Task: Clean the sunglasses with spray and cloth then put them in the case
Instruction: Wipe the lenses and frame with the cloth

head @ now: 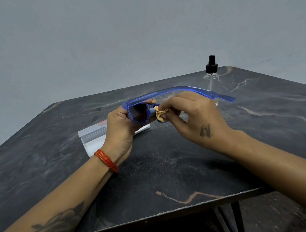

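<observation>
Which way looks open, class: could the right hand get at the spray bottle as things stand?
Probably yes: the spray bottle stands upright just beyond the right hand, with only the sunglasses arm between. But its fingers hold the cloth.

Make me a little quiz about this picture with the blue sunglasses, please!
1. True or false: the clear spray bottle with the black cap stands upright on the dark marble table.
2. Which hand pinches the small tan cloth? A. left B. right
3. Fill in: the left hand holds the blue plastic sunglasses above the white ____.

Key: 1. true. 2. B, the right hand. 3. case.
</observation>
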A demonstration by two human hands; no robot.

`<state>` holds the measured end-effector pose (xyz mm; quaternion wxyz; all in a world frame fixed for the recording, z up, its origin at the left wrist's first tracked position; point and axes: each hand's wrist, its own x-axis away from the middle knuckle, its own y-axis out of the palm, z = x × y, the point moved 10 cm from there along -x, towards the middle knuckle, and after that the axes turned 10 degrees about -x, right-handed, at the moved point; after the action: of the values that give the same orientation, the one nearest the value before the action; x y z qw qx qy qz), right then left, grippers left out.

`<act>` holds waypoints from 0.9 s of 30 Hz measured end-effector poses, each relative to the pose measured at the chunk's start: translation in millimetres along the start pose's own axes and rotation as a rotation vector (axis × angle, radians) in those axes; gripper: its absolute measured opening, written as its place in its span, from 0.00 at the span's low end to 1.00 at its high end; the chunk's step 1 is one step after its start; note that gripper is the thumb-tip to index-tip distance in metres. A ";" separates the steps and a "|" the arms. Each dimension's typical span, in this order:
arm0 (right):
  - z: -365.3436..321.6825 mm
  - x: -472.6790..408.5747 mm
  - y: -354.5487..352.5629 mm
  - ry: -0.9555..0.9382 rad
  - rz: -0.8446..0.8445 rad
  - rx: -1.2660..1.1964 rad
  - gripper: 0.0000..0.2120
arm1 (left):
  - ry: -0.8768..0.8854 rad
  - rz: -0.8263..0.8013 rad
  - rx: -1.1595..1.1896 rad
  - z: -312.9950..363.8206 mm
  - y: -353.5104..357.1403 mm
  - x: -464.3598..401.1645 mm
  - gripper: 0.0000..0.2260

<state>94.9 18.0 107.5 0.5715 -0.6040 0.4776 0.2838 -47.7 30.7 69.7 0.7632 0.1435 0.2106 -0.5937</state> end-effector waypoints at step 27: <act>-2.5 1.7 0.2 0.044 -0.013 -0.010 0.04 | 0.049 0.129 -0.077 3.2 -15.5 -2.0 0.12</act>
<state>94.8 15.2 106.4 0.5597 -0.6161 0.4845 0.2691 -62.6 27.0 74.0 0.7995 0.1420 0.2422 -0.5311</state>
